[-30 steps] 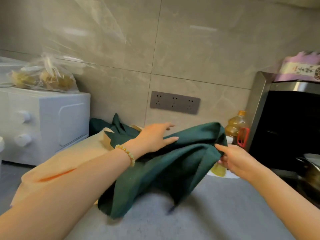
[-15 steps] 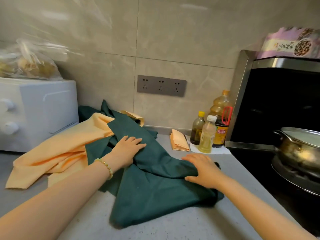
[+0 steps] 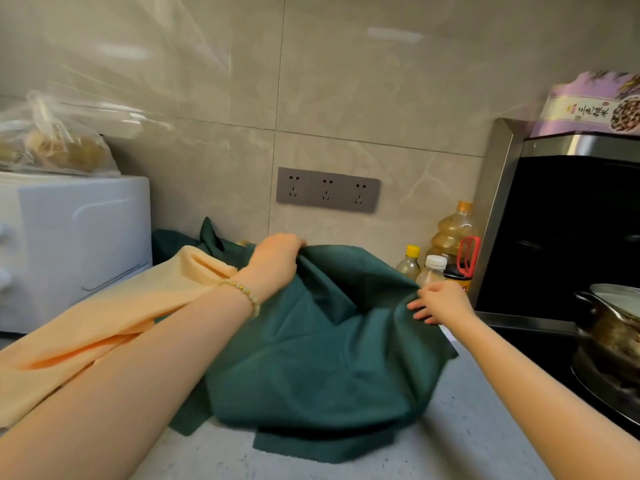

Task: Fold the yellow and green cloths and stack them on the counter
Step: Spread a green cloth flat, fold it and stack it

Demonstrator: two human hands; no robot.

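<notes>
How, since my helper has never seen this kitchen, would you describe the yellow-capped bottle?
Start at the black, steel-framed appliance on the right. Bottles cluster left of it, against the tiled wall. Yours is the small yellow-capped bottle, leftmost, beside a white-capped bottle and an orange-capped oil jug.

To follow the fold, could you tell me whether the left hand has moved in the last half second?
Yes: the left hand has risen toward the wall socket panel, gripping the green cloth.

White oven (image 3: 74, 247), bottles (image 3: 434, 268), steel pot (image 3: 613, 317)
</notes>
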